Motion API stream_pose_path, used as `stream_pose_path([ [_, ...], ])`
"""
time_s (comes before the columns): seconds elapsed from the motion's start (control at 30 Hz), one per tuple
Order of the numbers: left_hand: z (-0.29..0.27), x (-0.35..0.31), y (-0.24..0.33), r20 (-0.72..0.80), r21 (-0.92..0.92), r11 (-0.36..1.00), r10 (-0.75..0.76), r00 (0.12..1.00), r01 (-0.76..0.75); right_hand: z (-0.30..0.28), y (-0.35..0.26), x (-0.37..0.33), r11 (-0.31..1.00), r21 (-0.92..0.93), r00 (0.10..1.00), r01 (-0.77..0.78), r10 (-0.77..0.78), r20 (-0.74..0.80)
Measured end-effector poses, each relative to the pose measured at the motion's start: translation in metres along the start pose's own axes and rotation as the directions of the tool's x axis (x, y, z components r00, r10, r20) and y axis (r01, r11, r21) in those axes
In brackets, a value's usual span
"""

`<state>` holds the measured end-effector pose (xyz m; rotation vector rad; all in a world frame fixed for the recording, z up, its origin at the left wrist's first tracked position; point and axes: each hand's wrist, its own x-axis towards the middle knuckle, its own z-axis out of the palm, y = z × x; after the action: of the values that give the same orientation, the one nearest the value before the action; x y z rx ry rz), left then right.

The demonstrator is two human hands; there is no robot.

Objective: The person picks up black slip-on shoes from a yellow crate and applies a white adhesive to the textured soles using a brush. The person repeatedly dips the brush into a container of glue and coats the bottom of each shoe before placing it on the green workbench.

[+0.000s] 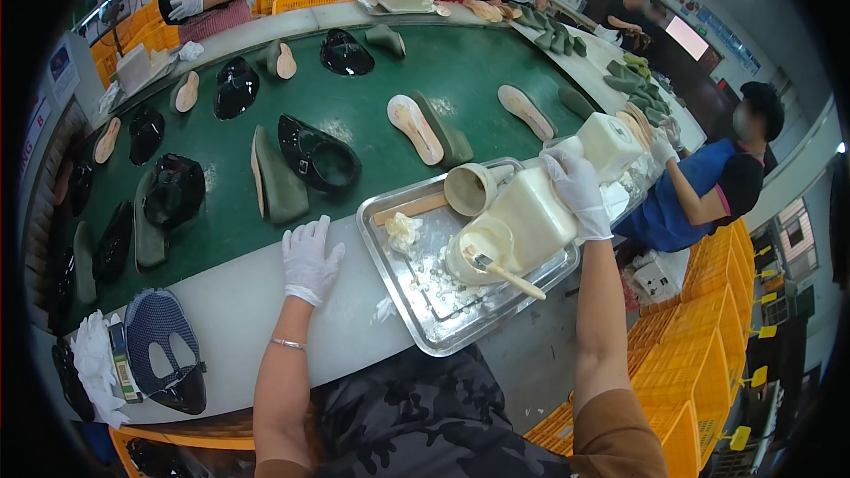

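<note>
My left hand (pixel 310 257), in a thin white glove, rests on the white table edge beside the green belt. Its fingers are apart and hold nothing. My right hand (pixel 577 190), also gloved, grips the far right end of a whitish plastic jug (pixel 531 217) lying over a metal tray (pixel 425 332). A cut opening at the jug's near end holds white paste and a brush (pixel 513 279) with a pale handle. Beside the jug, a beige cup (pixel 467 190) lies tipped. White paste (pixel 404 232) is smeared on the tray, next to a wooden strip (pixel 412 210).
On the green belt (pixel 345 62) stand several green wedge soles (pixel 282 186) and black shoe uppers (pixel 319 155). A dark upper on a last (pixel 164 350) sits at the near left by white tissue (pixel 96 363). Co-workers stand across and at right (pixel 686 199). Orange crates (pixel 691 372) line the right.
</note>
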<state>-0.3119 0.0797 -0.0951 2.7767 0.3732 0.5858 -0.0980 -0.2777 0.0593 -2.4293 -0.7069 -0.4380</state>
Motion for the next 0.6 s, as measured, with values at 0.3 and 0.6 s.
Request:
stream_pose_path([
  [0.3, -0.003, 0.001, 0.002, 0.026, -0.014, 1.0, 0.001, 1.0, 0.0, -0.002, -0.004, -0.001, 1.0, -0.014, 1.0, 0.02, -0.02, -0.015],
  [0.6, 0.004, 0.001, -0.005, 0.049, -0.001, 1.0, -0.013, 0.999, 0.013, -0.007, -0.011, 0.0, 0.998, -0.052, 0.999, 0.021, -0.019, 0.04],
])
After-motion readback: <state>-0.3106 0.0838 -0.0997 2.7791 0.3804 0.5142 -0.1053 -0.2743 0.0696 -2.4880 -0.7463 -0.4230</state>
